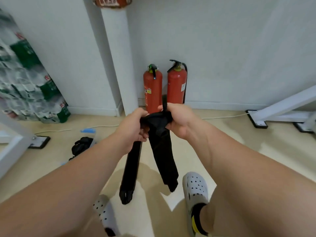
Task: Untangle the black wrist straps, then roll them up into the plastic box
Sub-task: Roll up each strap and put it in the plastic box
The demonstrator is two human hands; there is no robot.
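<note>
Beige floor (239,151), white wall (222,48) behind. Shrink-wrapped bottle packs (29,82) stacked far left. Two red fire extinguishers (152,89) stand upright against the wall, just beyond the hands.

Black wrist straps (164,151) are held in the air at mid-frame. They are bunched at the top between both hands, with two long tails hanging toward the floor and one short end sticking up past the right hand.

Left hand (135,129): fingers curled round the bunch's left side. Right hand (179,120): fingers curled, gripping its right side.

Clear plastic box (89,130) sits on the floor to the left. A dark bundle (82,144) lies in or against it; cannot tell which. Grey perforated clogs (195,190) at bottom.
</note>
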